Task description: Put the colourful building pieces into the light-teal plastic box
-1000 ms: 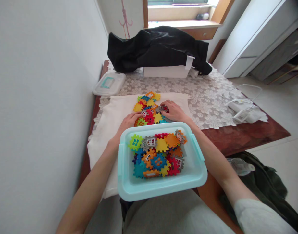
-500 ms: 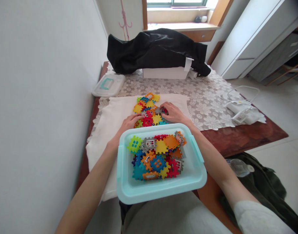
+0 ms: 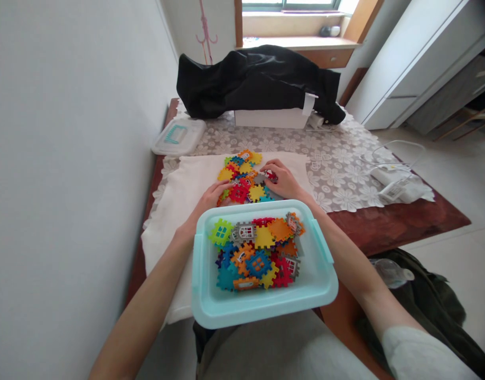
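A pile of colourful interlocking plastic tiles [image 3: 239, 191] lies on the white cloth, with notched edges and some window shapes. My left hand [image 3: 211, 200] rests at the pile's left side, fingers stretched out and tips touching the tiles. On the other side, my right hand [image 3: 282, 180] curls its fingers and thumb around a red and grey tile [image 3: 271, 175], partly hidden by the fingers. Nearer to me, between my forearms, is a light-blue plastic tub [image 3: 262, 315] holding many more such tiles [image 3: 258, 264].
A white cloth [image 3: 175, 216] covers part of the lace-topped table. Its clear lid [image 3: 179, 136] lies at the back left by the wall. A black cover [image 3: 258, 79] drapes over a white box at the back. White packaging [image 3: 401, 182] sits on the right.
My right hand has shifted slightly, and the red and grey tile at its fingers sits a little farther right and away from me. My left hand stays at the pile's left edge.
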Demonstrator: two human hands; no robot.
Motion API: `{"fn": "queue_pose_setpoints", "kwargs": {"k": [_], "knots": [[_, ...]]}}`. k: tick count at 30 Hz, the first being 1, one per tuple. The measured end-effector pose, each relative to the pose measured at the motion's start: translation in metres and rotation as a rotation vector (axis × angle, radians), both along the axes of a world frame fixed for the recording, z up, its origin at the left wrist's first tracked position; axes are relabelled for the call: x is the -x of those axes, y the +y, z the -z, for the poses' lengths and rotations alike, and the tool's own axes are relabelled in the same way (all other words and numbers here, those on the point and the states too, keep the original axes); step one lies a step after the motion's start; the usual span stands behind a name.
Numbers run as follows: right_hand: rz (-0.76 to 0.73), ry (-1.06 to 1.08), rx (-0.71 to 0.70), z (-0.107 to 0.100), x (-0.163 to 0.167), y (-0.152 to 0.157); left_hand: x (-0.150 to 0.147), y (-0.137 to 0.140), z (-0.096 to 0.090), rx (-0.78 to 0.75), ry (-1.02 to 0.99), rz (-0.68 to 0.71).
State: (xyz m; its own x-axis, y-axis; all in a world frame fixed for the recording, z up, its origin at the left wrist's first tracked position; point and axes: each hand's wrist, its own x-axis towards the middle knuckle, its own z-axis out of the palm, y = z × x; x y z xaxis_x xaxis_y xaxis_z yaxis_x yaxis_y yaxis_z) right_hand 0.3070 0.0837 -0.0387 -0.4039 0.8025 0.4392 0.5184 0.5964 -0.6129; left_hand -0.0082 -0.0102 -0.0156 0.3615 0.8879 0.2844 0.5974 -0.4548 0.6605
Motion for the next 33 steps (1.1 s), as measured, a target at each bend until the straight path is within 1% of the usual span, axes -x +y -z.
{"fn": "queue_pose_setpoints", "kwargs": {"k": [3,6,11,16,20,25,28,31,33], "knots": [[0.029,0.075,-0.021,0.002,0.001,0.001,0.001,0.001,0.002,-0.005,-0.041,-0.008],[0.041,0.088,-0.017,0.001,0.002,0.0,0.0,0.003,0.005,-0.028,-0.074,-0.036],[-0.026,-0.045,0.025,-0.002,0.002,-0.003,-0.005,0.004,0.007,-0.069,-0.123,-0.097],[-0.007,-0.111,0.049,-0.005,0.004,-0.005,-0.002,0.004,0.008,-0.08,-0.13,-0.109],[0.046,-0.143,0.052,-0.006,0.006,-0.006,0.0,0.002,0.005,-0.062,-0.072,-0.117],[0.124,-0.154,0.056,-0.005,0.007,-0.006,-0.002,-0.001,-0.001,-0.076,0.103,-0.175],[0.137,-0.171,0.057,-0.006,0.006,-0.006,-0.002,-0.002,-0.004,-0.025,0.186,-0.204],[0.155,-0.169,0.04,-0.007,0.006,-0.006,-0.001,-0.003,-0.007,0.017,0.207,-0.234],[0.173,-0.152,0.025,-0.007,0.006,-0.006,-0.001,-0.003,-0.008,0.025,0.159,-0.262]]}}
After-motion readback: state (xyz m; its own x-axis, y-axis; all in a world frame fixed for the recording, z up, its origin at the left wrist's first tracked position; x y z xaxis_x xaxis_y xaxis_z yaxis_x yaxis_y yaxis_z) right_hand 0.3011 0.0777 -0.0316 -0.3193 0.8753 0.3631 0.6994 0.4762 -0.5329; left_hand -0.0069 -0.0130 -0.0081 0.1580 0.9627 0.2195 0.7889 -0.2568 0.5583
